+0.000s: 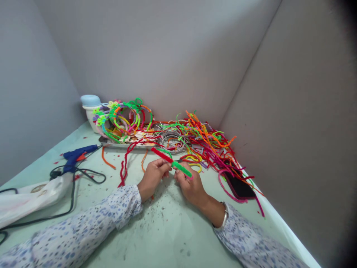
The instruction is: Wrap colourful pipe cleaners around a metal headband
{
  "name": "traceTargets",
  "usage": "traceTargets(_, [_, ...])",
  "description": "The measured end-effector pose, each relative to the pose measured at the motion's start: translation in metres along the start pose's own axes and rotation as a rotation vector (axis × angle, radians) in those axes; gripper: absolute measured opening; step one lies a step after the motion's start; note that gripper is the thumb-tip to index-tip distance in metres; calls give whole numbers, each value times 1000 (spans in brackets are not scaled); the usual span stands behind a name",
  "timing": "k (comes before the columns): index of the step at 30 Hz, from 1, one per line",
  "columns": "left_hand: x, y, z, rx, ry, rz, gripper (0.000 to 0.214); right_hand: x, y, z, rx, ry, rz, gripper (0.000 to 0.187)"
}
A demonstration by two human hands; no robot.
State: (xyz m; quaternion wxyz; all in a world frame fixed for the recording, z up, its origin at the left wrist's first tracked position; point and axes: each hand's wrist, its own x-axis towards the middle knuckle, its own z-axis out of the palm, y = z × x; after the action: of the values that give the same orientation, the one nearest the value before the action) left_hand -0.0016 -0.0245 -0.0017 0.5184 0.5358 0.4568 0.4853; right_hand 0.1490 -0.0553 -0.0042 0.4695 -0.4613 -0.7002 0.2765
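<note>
In the middle of the head view, both my hands meet at a fuzzy pipe-cleaner band, one end red and the other green [182, 169]. My left hand [152, 178] is closed, its thumb and finger pinching near the red part. Closed as well, my right hand [191, 186] grips close to where red changes to green. The band slants from upper left to lower right above the table, and my fingers hide part of it. Just beyond my right hand lie scissors [195, 159] with red and yellow handles.
A tray [131, 146] at the back holds small pale pieces and decorated headbands [125, 115]. Wire coils [173, 139] and a pipe-cleaner heap [206, 136] lie right of it, near a phone [241, 185]. At left are a bottle [90, 111], glue gun [79, 154] and plastic bag [36, 197].
</note>
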Motion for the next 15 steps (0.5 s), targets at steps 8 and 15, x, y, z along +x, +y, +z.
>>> traceTargets(8, [-1, 2, -2, -15, -17, 44, 15, -1, -7, -2, -59, -34, -65, 18])
traceTargets(15, [-2, 0, 0, -22, -32, 32, 14, 1, -2, -2, -2, 6, 1, 15])
